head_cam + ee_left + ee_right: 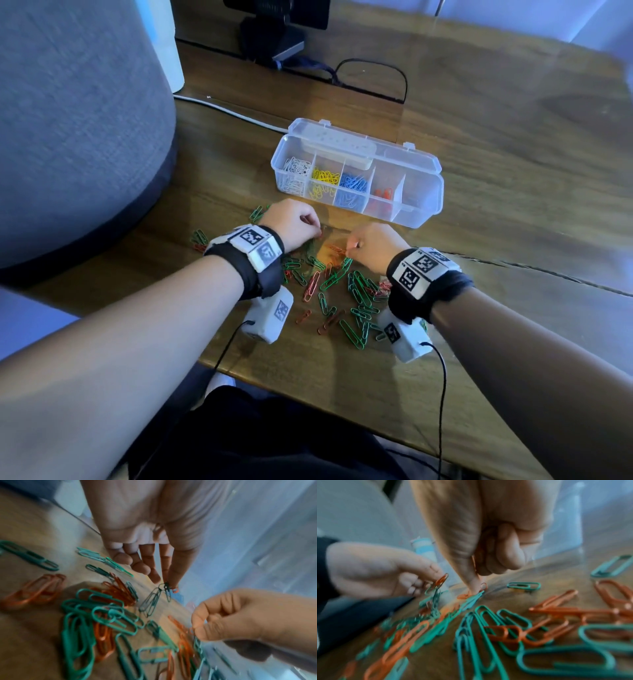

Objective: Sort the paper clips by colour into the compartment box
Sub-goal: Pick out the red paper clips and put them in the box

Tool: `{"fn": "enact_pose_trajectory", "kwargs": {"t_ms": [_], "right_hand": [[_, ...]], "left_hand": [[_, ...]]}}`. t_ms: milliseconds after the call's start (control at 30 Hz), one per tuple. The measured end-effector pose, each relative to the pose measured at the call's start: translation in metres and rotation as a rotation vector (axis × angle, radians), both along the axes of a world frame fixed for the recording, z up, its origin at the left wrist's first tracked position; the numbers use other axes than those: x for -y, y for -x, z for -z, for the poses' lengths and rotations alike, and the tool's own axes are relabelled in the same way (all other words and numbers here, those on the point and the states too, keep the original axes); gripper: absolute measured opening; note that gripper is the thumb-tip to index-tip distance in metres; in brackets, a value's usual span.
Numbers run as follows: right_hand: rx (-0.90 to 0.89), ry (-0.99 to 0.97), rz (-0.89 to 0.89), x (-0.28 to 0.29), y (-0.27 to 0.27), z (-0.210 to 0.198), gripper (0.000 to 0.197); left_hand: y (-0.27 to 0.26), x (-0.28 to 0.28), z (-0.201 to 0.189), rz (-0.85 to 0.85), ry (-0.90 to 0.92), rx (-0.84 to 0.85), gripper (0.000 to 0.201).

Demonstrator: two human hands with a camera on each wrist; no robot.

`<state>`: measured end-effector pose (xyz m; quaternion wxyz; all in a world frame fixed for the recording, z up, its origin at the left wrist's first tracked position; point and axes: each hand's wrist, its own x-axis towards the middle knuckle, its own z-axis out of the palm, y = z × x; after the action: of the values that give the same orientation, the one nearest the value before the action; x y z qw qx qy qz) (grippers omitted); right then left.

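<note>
the left hand (145, 536) pinched a small tangle of green and red clips (165, 588) between thumb and fingertip, lifted just off the table (479, 164). the right hand (488, 534) was curled, with what looked like red clips tucked in the palm, though the blur left that uncertain, and its forefinger pressed a red clip (464, 596) against the wood. the rest of the loose clips (342, 291), green and red mixed, lay scattered near the table's front edge, between the two wrists. the compartment box (424, 205) stood open just beyond the hands, holding white, yellow, blue and a few red clips, its right-hand sections still bare.

the risk, as i judged it, was the tangle: hooked clips of two colours could drop together into one section, or shake apart and fall back. the tabletop was polished brown wood. cables (370, 78) ran across the far side, and a grey cushioned seat (78, 120) stood at the left.
</note>
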<state>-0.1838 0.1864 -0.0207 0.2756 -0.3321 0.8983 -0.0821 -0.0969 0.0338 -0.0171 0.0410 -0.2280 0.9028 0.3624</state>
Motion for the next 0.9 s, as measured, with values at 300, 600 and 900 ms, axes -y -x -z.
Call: {"fn": "enact_pose_trajectory", "kwargs": {"t_ms": [300,600,900], "right_hand": [[0.990,0.799,0.737,-0.025,0.005,-0.010,0.016],[0.680,0.627,0.693,-0.003,-0.001,-0.001,0.014],[-0.001,0.058,0.001,0.015,-0.010,0.005,0.008]], "left_hand": [[0.000,0.016,-0.006,-0.213,-0.433,-0.084,0.008],[-0.004,0.020,0.000,-0.158,-0.371,-0.015,0.010],[-0.010,0.032,0.001,-0.123,-0.090,0.007,0.012]]}}
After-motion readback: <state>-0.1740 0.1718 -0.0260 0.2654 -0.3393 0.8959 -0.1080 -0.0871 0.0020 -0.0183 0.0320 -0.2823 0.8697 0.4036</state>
